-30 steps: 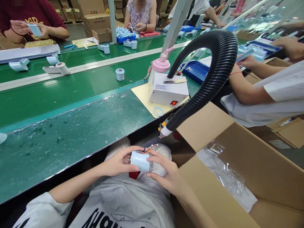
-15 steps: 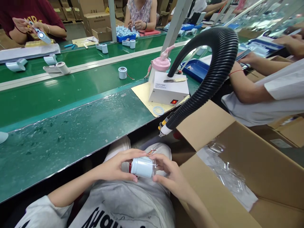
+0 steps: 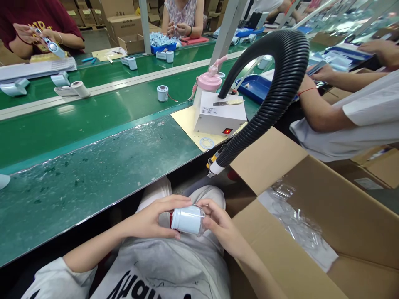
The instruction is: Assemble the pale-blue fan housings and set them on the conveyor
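Observation:
A light blue cylinder (image 3: pixel 187 219) with a clear cup-like part (image 3: pixel 202 220) at its right end lies sideways above my lap. My left hand (image 3: pixel 156 216) is wrapped round its left end, thumb below and fingers on top. The fingers and thumb of my right hand (image 3: pixel 217 220) close on the clear end. A bit of red shows at the cylinder's left end, by my left palm. Another small cylinder (image 3: pixel 162 94) with a thin red wire stands on the green belt (image 3: pixel 124 101).
A white box (image 3: pixel 220 114) with a black corrugated hose (image 3: pixel 280 83) stands at the bench edge. An open carton (image 3: pixel 349 211) on the right holds clear plastic parts (image 3: pixel 296 220). Co-workers' hands (image 3: pixel 40 35) are across the belt and at right.
My right fingers have closed in on the clear end, and the coloured wires above the cylinder no longer show. The view has shifted slightly.

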Demonstrator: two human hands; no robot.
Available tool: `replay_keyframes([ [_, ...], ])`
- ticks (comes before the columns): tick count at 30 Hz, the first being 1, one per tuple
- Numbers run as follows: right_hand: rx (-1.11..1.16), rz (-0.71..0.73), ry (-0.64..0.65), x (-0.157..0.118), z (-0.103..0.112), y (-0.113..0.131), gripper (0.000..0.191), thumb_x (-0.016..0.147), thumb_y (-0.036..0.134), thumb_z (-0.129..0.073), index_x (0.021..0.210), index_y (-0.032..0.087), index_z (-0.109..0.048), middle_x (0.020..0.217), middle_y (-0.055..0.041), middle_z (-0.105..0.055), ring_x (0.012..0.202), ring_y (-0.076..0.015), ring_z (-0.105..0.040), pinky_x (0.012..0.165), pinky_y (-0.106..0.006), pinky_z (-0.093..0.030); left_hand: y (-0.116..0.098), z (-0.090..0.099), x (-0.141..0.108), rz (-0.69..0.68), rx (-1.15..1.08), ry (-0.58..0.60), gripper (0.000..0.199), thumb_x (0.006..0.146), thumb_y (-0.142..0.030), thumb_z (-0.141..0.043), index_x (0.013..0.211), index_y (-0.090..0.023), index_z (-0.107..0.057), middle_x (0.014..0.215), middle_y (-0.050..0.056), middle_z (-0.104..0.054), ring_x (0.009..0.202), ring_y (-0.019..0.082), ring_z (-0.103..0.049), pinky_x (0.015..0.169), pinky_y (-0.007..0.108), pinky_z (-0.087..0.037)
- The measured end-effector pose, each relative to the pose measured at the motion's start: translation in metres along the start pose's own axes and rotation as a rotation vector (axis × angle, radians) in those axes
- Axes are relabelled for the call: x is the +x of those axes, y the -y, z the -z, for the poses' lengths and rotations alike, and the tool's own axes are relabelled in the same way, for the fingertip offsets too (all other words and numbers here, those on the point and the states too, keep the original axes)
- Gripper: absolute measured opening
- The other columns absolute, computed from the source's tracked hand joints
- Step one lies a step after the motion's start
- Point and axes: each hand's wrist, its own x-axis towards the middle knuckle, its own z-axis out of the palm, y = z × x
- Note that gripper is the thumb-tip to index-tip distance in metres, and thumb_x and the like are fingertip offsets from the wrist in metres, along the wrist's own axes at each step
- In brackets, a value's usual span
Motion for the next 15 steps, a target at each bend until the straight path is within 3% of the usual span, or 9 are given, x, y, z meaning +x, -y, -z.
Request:
replay_keyframes([
  [5, 0.052, -0.12, -0.019, 0.002, -0.002, -0.002, 0.064, 0.078, 0.08, -0.068, 0.098, 0.022, -0.051, 0.069, 0.0037, -0.061, 0.052, -0.0139, -0.062, 0.046, -0.023, -0.052, 0.001, -0.001, 0.001, -0.014, -0.009, 0.027, 0.071, 0.08, -0.034, -0.085, 0.146, -0.035, -0.057, 0.153, 0.012, -0.057, 0.143, 0.035, -0.05, 0.12, 0.053, -0.038],
  [12, 0.116, -0.238, -0.059, 0.006, -0.007, -0.014, 0.067, 0.076, 0.087, -0.059, 0.082, 0.022, -0.047, 0.046, 0.0101, -0.046, 0.034, -0.0067, -0.037, 0.033, -0.017, -0.021, 0.005, 0.0, 0.0, -0.048, 0.037, 0.05, 0.073, 0.081, -0.031, -0.084, 0.148, -0.034, -0.054, 0.155, 0.013, -0.053, 0.143, 0.035, -0.05, 0.119, 0.054, -0.039],
  [15, 0.166, -0.328, -0.057, 0.007, -0.009, -0.016, 0.071, 0.071, 0.091, -0.059, 0.084, 0.022, -0.046, 0.045, 0.009, -0.048, 0.034, -0.0075, -0.039, 0.034, -0.017, -0.015, 0.007, -0.001, -0.001, -0.128, 0.057, 0.05, 0.077, 0.082, -0.028, -0.084, 0.15, -0.038, -0.049, 0.155, 0.012, -0.052, 0.142, 0.033, -0.051, 0.118, 0.052, -0.042],
])
